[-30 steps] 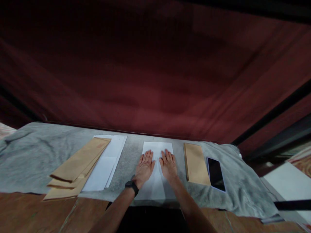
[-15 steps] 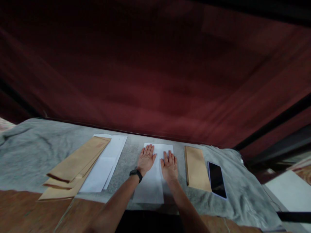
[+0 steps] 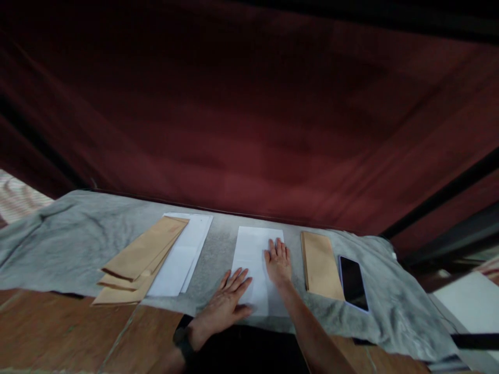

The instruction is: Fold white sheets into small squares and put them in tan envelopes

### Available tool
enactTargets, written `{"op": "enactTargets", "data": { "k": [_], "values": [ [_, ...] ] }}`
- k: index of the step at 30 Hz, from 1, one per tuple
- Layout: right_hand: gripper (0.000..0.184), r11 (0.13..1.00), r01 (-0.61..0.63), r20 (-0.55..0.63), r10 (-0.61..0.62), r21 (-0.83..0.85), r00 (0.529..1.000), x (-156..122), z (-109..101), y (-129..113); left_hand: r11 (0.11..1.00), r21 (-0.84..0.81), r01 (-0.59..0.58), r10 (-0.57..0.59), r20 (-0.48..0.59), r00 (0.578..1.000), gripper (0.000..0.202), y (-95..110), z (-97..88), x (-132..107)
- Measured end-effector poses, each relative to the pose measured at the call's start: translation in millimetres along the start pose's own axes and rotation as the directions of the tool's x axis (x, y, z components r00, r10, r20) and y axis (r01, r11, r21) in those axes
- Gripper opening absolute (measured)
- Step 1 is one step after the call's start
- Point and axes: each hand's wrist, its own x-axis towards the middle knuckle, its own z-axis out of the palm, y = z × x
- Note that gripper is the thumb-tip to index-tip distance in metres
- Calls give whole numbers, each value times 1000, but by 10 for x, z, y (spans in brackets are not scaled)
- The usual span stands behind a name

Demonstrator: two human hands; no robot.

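Note:
A white sheet of paper (image 3: 255, 249) lies lengthwise in front of me on the grey cloth. My left hand (image 3: 226, 301), with a dark band on its wrist, is at the paper's near left edge, fingers spread and thumb out. Flat on the upper right part of the same sheet rests my right hand (image 3: 278, 262), its fingers stretched out. Neither hand grips anything. Whether the sheet is folded or layered I cannot tell.
Several brown envelopes (image 3: 144, 249) lie fanned on the left, partly over white papers (image 3: 187, 259). To the right are a stack of brown envelopes (image 3: 322, 265) and a phone (image 3: 353, 283). Grey cloth (image 3: 97, 223) covers the surface; a dark red panel (image 3: 249, 156) rises behind.
My left hand has slid from the paper's upper left down to its near left edge. My right hand stays on the upper right part. The view has shifted slightly.

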Motion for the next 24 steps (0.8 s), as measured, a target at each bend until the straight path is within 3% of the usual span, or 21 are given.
{"op": "enactTargets", "data": {
  "k": [3,7,15,19,24],
  "values": [
    [52,1000,-3,-3,3,2,1000,-120,-24,-92,999,-9,-35,35,23,999,85,113,-41,-113],
    [49,986,157,26,-159,53,987,-490,-39,-158,1000,-6,-23,23,6,1000,70,168,-47,-167],
    [46,972,218,-35,-215,85,976,-1102,-267,238,994,-93,51,-55,-37,998,65,-5,-68,-168],
    [42,932,217,-45,-213,290,976,-1229,-367,457,981,-183,57,-84,-141,986,48,-36,-97,-193],
    [45,822,74,-12,-82,564,997,-1323,-452,659,929,-363,75,-174,-247,953,33,-7,-155,-307]
  ]
}}
